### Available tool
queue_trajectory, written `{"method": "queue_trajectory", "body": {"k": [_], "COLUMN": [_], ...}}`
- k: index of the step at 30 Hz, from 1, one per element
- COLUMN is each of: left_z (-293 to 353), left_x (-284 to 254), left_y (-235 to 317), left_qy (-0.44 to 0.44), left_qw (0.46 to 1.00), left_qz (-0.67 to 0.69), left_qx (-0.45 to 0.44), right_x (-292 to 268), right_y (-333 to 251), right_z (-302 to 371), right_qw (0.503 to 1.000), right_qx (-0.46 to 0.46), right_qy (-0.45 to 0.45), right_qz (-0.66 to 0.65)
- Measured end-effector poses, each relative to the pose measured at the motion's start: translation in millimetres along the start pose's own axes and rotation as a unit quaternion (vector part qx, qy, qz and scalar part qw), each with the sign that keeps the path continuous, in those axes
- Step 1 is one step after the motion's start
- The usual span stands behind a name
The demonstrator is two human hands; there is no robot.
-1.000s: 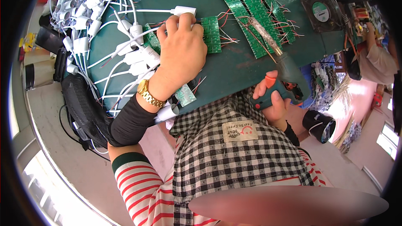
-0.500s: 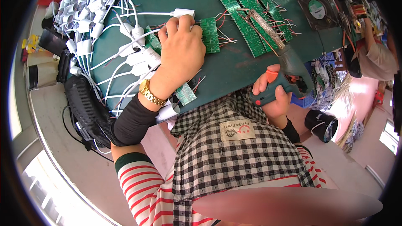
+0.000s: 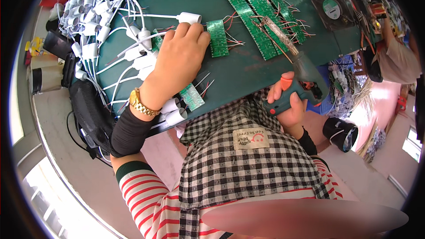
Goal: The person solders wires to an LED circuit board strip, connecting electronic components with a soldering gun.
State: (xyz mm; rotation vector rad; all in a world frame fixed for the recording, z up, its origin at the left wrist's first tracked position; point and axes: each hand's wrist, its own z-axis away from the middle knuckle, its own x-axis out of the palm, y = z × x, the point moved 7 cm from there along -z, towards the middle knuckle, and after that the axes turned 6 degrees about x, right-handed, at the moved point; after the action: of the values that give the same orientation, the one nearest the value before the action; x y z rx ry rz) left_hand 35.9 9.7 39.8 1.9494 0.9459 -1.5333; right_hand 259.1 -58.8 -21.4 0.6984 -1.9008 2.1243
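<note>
left hand point(image 3: 180, 57): fingers curled together over green bench point(image 3: 250, 75); cannot tell whether they grip anything; white socket point(image 3: 189, 17) just beyond, small circuit board point(image 3: 218, 38) just right of fingertips | right hand point(image 3: 292, 116): clamped round soldering gun point(image 3: 305, 71) near bench's front edge

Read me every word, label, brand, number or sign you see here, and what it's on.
Cream patch on the checked apron: lettering and a red smiley; I won't copy the words.
Round label on the black fan: too small to read.
Green circuit boards: any markings too small to read.
</note>
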Motion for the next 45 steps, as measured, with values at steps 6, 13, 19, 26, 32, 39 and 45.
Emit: {"method": "queue_trajectory", "body": {"k": [6, 13, 19, 26, 32, 39, 45], "left_z": [-10, -15, -1, -25, -74, -180, -246], "left_x": [10, 11, 1, -32, 31, 74, 115], "left_y": [14, 29, 18, 12, -47, -156, -191], "left_qy": [0.045, 0.001, -0.056, -0.039, -0.029, 0.133, 0.052], "left_qw": [0.999, 0.998, 0.985, 0.999, 0.964, 0.977, 0.996], "left_qz": [0.019, 0.048, 0.131, 0.035, 0.263, 0.155, -0.074], "left_qx": [-0.02, -0.037, -0.099, 0.0, -0.022, -0.066, -0.017], "right_x": [15, 59, 52, 45, 44, 44, 47], "right_y": [3, 10, 21, 30, 26, 28, 32], "right_z": [-15, -54, -80, -81, -80, -82, -83], "right_qw": [0.999, 0.987, 0.984, 0.974, 0.968, 0.962, 0.958], "right_qx": [-0.011, -0.067, -0.06, -0.041, -0.057, -0.068, -0.066], "right_qy": [-0.028, -0.088, -0.005, 0.048, 0.069, 0.072, 0.101], "right_qz": [-0.04, -0.113, -0.168, -0.218, -0.235, -0.255, -0.261]}}
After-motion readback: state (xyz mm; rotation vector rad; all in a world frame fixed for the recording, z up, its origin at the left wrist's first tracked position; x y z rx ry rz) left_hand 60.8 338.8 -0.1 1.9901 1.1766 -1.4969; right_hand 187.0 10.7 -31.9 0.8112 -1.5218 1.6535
